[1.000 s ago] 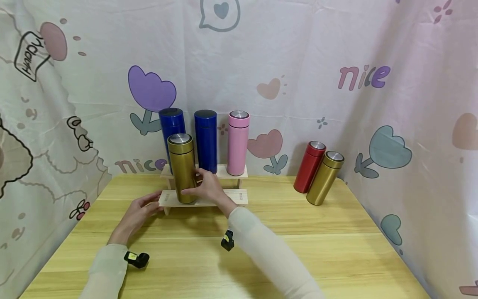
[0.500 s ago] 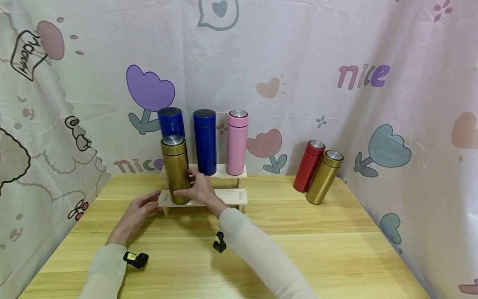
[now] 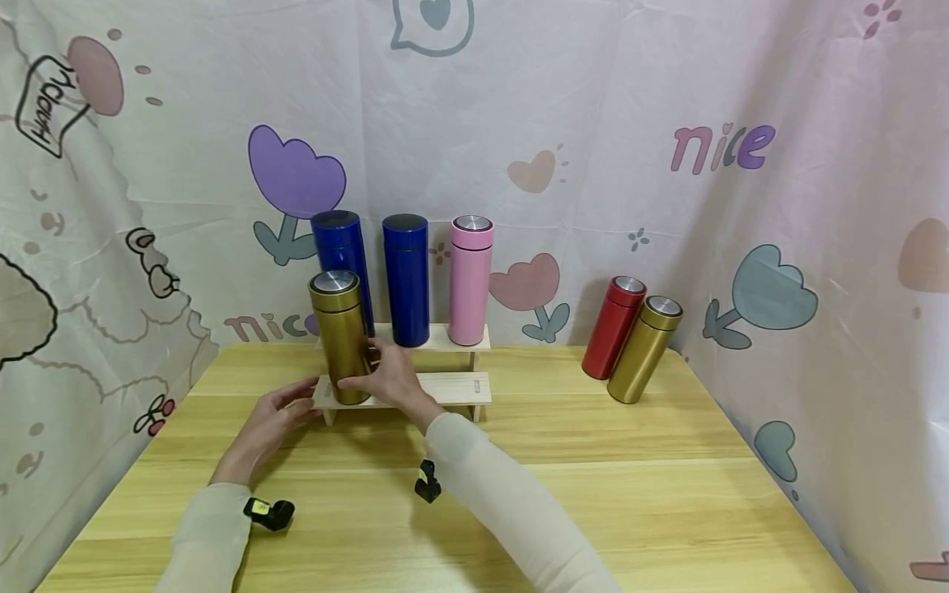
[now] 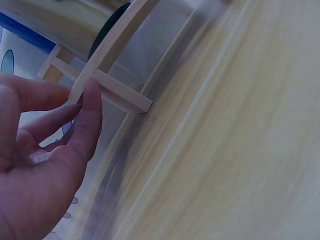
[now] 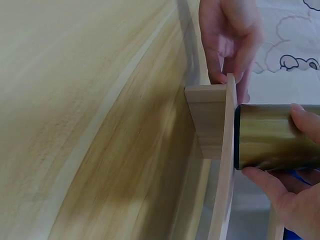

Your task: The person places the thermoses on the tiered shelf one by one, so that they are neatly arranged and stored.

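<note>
2 hands are at work at a small wooden stand on the table (image 3: 534,494). The right hand (image 3: 395,379) is curled around the lower part of a gold bottle (image 3: 337,338), thumb in front and fingers at the side and behind. That bottle is upright near the left end of the lower shelf (image 3: 454,387); in the right wrist view its dark base meets the board. Compared with 1 second ago, bottle and right hand have slid left along the shelf, and more of the board now shows to their right.

The left hand (image 3: 268,424) has stayed where it was, pinching the shelf's left end between thumb and fingers.

Unchanged on the upper shelf (image 3: 437,336) are 3 upright bottles: a left blue bottle (image 3: 337,235), partly hidden behind the gold 1, a middle blue bottle (image 3: 406,284) and a pink bottle (image 3: 470,284) at the right end. Well apart, on the table's right side, a red bottle (image 3: 611,329) and a second gold bottle (image 3: 643,354) keep their places side by side.
</note>
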The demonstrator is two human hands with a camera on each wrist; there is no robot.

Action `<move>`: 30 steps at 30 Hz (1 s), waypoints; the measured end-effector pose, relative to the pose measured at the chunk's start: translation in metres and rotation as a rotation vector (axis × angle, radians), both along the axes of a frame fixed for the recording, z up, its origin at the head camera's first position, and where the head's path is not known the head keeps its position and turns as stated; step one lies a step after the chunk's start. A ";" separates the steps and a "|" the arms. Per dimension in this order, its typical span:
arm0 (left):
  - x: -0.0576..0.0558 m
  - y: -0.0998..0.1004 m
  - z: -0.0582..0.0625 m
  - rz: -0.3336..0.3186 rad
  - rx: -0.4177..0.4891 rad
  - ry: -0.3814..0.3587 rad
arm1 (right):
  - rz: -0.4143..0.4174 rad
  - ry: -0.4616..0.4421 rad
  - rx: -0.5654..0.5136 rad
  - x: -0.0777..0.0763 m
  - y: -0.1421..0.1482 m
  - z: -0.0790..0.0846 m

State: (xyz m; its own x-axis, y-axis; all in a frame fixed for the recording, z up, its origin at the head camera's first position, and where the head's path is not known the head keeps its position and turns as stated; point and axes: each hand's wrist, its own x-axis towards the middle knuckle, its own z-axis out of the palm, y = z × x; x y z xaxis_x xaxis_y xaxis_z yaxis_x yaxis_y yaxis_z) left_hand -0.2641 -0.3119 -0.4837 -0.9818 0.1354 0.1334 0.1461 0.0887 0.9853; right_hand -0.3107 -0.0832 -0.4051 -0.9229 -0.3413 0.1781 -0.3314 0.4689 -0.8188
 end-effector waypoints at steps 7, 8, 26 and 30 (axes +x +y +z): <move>0.000 0.001 0.001 0.005 -0.027 -0.007 | -0.005 0.013 0.023 0.000 -0.002 -0.002; 0.000 0.001 0.001 0.004 -0.030 -0.007 | -0.008 0.011 0.023 0.001 -0.002 -0.002; -0.001 -0.001 -0.001 0.009 -0.078 -0.023 | -0.019 0.087 0.095 0.002 -0.005 -0.005; -0.002 -0.002 -0.001 0.006 -0.080 -0.023 | -0.025 0.086 0.121 0.004 -0.004 -0.005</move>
State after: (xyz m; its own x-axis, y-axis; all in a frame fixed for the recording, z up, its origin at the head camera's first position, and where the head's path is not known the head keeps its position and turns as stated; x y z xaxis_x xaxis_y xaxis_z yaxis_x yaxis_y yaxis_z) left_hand -0.2661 -0.3138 -0.4849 -0.9853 0.1385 0.0998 0.1227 0.1677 0.9782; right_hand -0.3069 -0.0871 -0.4103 -0.9145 -0.3421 0.2159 -0.3848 0.5712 -0.7250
